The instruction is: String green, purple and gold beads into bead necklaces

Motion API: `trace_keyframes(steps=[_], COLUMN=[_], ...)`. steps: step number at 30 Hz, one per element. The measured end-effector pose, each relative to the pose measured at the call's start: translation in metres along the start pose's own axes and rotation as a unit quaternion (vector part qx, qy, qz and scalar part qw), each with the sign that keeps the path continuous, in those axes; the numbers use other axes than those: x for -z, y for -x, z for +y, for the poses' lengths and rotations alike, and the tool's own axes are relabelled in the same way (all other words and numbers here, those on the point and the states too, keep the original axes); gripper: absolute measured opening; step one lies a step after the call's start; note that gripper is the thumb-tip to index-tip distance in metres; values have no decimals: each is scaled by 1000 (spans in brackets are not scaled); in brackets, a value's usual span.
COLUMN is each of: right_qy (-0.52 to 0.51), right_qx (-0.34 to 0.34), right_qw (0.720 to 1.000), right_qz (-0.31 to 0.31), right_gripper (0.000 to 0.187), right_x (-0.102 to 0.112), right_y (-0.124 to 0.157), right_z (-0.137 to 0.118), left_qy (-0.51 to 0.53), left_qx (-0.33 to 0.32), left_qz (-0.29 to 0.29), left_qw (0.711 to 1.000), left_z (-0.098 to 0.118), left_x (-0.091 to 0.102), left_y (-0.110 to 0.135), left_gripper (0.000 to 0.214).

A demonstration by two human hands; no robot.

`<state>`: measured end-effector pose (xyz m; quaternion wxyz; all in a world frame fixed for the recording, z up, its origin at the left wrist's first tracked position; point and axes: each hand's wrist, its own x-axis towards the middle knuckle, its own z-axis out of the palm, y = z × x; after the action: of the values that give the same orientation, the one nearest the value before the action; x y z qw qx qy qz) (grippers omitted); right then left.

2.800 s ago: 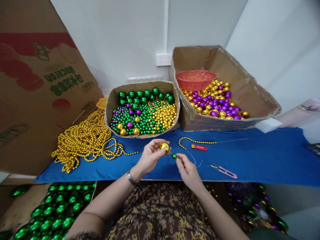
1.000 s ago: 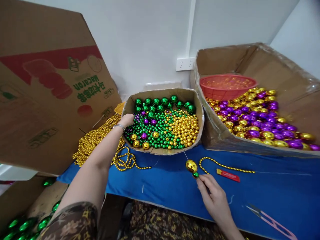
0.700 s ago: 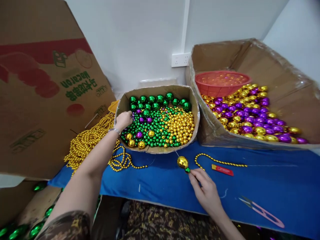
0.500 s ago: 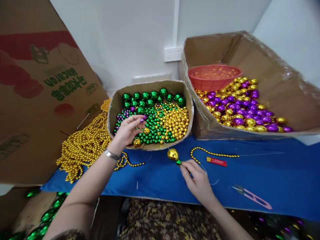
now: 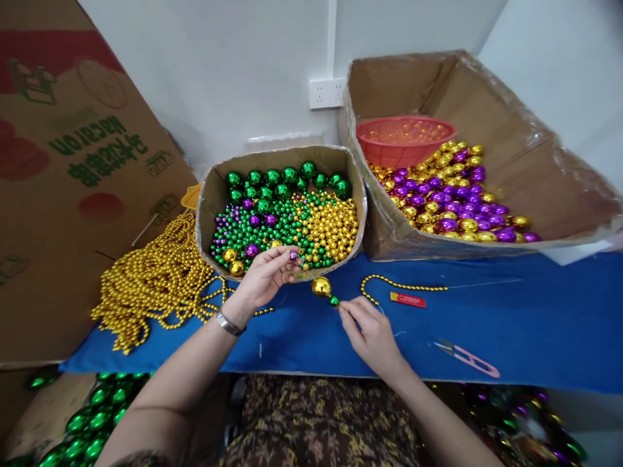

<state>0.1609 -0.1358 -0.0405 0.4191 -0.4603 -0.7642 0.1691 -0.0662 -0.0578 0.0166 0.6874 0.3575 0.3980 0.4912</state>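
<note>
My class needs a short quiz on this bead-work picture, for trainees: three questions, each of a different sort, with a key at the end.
1. Multiple choice: what colour is the pinched bead at the fingertips of the left hand?
A green
B purple
C gold

2. True or false: the pink-handled snips lie on the blue cloth.

3. Fill in: between the large gold bead and the right hand, the smaller bead is ____ in colour.

Key:
1. B
2. True
3. green

Pale walls (image 5: 243, 65) carry a white socket (image 5: 326, 94).
</note>
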Motion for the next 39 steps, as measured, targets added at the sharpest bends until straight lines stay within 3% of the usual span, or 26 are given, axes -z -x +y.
trace_keyframes(steps=[5, 10, 16, 19, 22, 25, 29, 33, 36, 39], right_qy=[34, 59, 11, 30, 81, 112, 57, -21, -64, -92], right_qx=[4, -1, -66, -87, -82, -70, -18, 5, -14, -48], right_qw=[999, 998, 997, 994, 990, 988, 998, 1000, 998, 994], right_qz=[-4, 1, -33, -58, -88, -76, -27, -11, -17, -25], right_gripper=[22, 23, 19, 20, 25, 29, 33, 25, 23, 23], right_x=[2, 3, -6, -10, -8, 0, 6, 0, -3, 3], right_y=[2, 5, 26, 44, 53, 44, 14, 0, 3, 6], right_z=[2, 3, 23, 42, 53, 46, 19, 8, 12, 15], left_qy=[-80, -233, -279, -334, -392, -404, -357, -316, -322, -399], left_qx=[-36, -100, -80, -130, -196, -237, -250, -249, -229, -232], left_qz=[9, -3, -49, -45, -52, -55, -56, -44, -71, -67], left_qw=[996, 967, 956, 933, 897, 882, 898, 914, 916, 884], left_z=[0, -8, -52, -77, -86, -76, -44, -21, -13, 4], left_x=[0, -7, -17, -17, -17, -22, -37, -48, -44, -26], left_y=[4, 13, 23, 25, 26, 28, 34, 42, 42, 24], left_gripper=[27, 27, 25, 23, 18, 16, 17, 16, 18, 22])
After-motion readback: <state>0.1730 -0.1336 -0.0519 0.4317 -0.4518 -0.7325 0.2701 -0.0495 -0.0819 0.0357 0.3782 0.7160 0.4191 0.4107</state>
